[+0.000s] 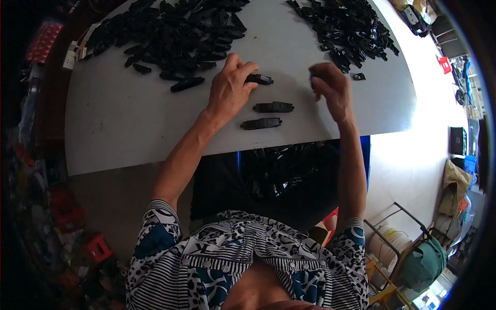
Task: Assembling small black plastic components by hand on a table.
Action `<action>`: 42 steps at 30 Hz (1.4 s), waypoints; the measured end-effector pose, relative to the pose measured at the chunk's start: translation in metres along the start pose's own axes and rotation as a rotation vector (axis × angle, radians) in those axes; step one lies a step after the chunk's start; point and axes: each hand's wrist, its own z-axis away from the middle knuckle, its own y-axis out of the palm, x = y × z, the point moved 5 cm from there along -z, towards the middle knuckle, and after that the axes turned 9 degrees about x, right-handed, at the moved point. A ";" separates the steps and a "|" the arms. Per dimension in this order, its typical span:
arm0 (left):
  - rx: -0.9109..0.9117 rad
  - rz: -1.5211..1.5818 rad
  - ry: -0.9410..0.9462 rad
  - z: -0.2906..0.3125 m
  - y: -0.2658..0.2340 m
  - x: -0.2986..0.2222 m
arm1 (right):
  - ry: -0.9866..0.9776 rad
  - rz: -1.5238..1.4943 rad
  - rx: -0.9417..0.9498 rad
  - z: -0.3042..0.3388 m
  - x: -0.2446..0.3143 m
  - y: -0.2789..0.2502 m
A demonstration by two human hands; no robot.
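My left hand (231,88) is closed on one end of a long black plastic part (262,79), holding it at the tabletop. To its right, my right hand (333,89) is raised over the table, somewhat blurred, with fingers pinched round a small dark piece (312,71) that is mostly hidden. Nearer to me lie two similar long black plastic parts, one (274,107) just beyond the other (262,123), both roughly crosswise. A single small black piece (358,76) rests to the right of my right hand.
The grey table (129,124) carries a large heap of long black parts (175,36) at the far left and a heap of smaller black pieces (351,31) at the far right. More shiny black pieces (281,170) sit below the table's near edge. A wheeled cart (398,232) stands lower right.
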 end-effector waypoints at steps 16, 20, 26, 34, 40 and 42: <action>-0.007 0.270 0.122 -0.001 0.014 -0.003 | 0.004 -0.269 0.104 -0.030 0.013 0.043; -0.119 0.051 0.077 0.008 0.003 0.003 | 0.063 -0.049 0.097 -0.026 0.035 0.045; -0.028 0.049 0.041 0.006 0.007 0.005 | -0.085 0.255 0.200 -0.027 0.047 0.064; -0.048 0.161 0.044 0.008 0.006 0.014 | -0.341 0.518 0.255 -0.026 0.045 0.074; -0.124 0.042 0.156 -0.004 -0.002 -0.006 | -0.435 0.710 0.196 -0.027 0.056 0.062; -0.121 0.040 0.134 -0.004 0.001 0.000 | -0.426 0.731 0.252 -0.029 0.047 0.063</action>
